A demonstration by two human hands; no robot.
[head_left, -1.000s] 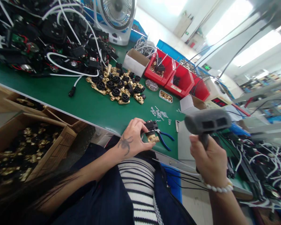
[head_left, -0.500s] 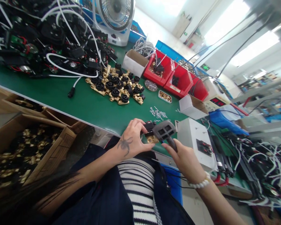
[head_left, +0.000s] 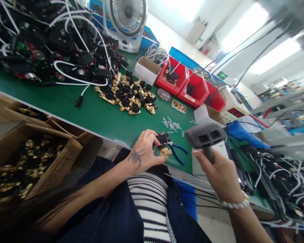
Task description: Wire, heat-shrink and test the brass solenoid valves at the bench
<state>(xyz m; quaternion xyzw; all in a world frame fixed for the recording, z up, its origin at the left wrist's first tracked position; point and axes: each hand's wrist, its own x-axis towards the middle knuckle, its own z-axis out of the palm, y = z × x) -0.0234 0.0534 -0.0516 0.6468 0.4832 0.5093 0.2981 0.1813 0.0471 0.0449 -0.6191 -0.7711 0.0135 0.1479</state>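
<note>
My left hand (head_left: 148, 148) is closed round a brass fitting with a black upper part (head_left: 165, 151), held at the near edge of the green bench. Thumb and fingers grip it from the left. Raised to the right of it, my right hand (head_left: 219, 170) wraps the handle of a grey mallet (head_left: 205, 135), whose broad head has hollows in its side. The mallet is apart from the fitting. Blue-handled pliers (head_left: 178, 153) lie on the bench just right of the fitting. Small metal clips (head_left: 171, 124) are scattered beyond it.
Brass fittings with black caps (head_left: 126, 94) are piled mid-bench, with black wired assemblies (head_left: 53, 44) at left. Red bins (head_left: 172, 77), a small tray of brass bits (head_left: 179, 106) and a fan (head_left: 128, 20) stand behind. A grey-white box (head_left: 197, 162) sits near my right hand.
The mallet in my right hand has moved up and right, away from the fitting, uncovering the pliers. My left hand has stayed nearly still on the fitting.
</note>
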